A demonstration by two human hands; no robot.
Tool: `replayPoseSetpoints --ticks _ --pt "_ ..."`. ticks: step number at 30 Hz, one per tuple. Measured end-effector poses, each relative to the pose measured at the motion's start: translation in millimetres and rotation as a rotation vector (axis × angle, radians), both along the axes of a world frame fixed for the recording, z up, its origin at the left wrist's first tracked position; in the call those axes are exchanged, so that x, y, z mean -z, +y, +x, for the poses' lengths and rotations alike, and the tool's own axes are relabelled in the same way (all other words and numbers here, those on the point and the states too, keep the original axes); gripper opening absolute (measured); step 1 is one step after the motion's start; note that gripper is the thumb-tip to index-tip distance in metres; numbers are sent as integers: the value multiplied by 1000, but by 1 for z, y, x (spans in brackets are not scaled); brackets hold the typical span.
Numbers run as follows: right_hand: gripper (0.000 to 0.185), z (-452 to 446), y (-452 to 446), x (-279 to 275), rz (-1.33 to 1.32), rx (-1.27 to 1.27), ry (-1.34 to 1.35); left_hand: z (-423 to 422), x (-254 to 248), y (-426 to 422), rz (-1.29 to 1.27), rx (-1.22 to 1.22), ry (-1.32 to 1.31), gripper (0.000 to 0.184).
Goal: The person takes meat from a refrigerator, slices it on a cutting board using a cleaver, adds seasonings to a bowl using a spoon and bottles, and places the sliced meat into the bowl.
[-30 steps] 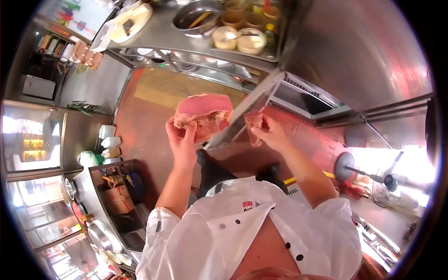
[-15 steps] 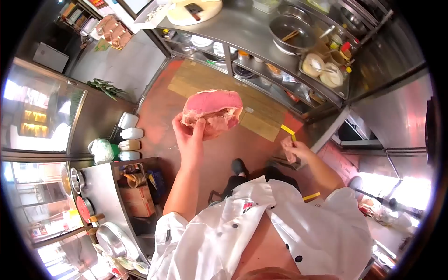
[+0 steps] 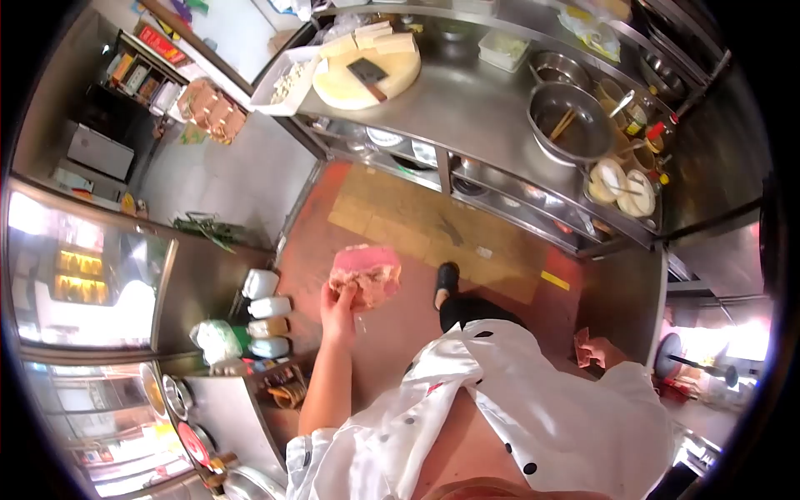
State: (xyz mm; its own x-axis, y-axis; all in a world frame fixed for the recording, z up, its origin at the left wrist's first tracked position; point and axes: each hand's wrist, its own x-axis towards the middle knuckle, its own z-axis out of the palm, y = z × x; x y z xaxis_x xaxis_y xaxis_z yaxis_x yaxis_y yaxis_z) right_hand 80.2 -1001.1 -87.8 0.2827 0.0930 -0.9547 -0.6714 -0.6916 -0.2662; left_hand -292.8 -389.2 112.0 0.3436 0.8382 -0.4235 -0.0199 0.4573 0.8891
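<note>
A thick slab of pink raw meat (image 3: 367, 273) is held up over the floor. My left hand (image 3: 339, 310) grips its lower left edge, thumb in front and the other fingers mostly behind it. Low at the right, beside my white jacket, a smaller piece of meat (image 3: 589, 347) is in my right hand (image 3: 611, 355). My right hand's fingers are mostly hidden. A round cutting board (image 3: 329, 83) with a cleaver (image 3: 368, 77) on it lies on the steel counter (image 3: 475, 108).
A wok (image 3: 570, 122) with chopsticks and seasoning tubs (image 3: 637, 193) are at the counter's right end. Cardboard (image 3: 400, 208) covers part of the floor. Plastic jugs (image 3: 270, 307) and a side table (image 3: 229, 408) are at left. Shelves run under the counter.
The view has turned, and the counter with the cutting board shows more fully. My left hand with the slab sits lower in view; my right hand with the smaller piece has moved down and right.
</note>
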Motion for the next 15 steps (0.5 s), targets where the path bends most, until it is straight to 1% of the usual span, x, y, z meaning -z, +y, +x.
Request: replayPoseSetpoints --ticks 1,2,3,4,5,6,7,8,9,11,12,13,15 --pt "38 9 17 18 45 -18 73 3 10 17 -18 -3 27 40" --pt "30 21 62 19 137 -43 76 3 23 37 -56 -15 48 38" --pt "22 29 120 6 230 -63 79 5 30 55 -99 -29 65 37" --pt "17 41 158 21 495 -94 155 7 28 73 -99 -21 76 37" --pt "12 55 197 69 446 -177 18 10 25 92 -136 -23 107 35" --pt "17 69 270 29 572 -129 157 17 23 111 -173 -26 130 33" --pt "15 70 345 -28 555 -248 -156 24 21 130 -147 -51 120 31" --pt "13 87 401 -43 740 -188 83 26 31 152 -120 -81 74 31" --pt "10 86 467 -97 675 -237 -75 28 42 174 -97 -113 28 31" --pt "11 105 552 -76 875 -334 -231 44 47 216 -112 -135 -11 31" --pt "13 111 596 -87 990 -369 -288 53 49 240 -118 -161 -43 30" --pt "15 115 638 -98 1102 -407 -340 64 49 265 -100 -128 -5 29" --pt "24 127 710 -131 973 -478 -213 92 54 321 -132 -111 38 27"
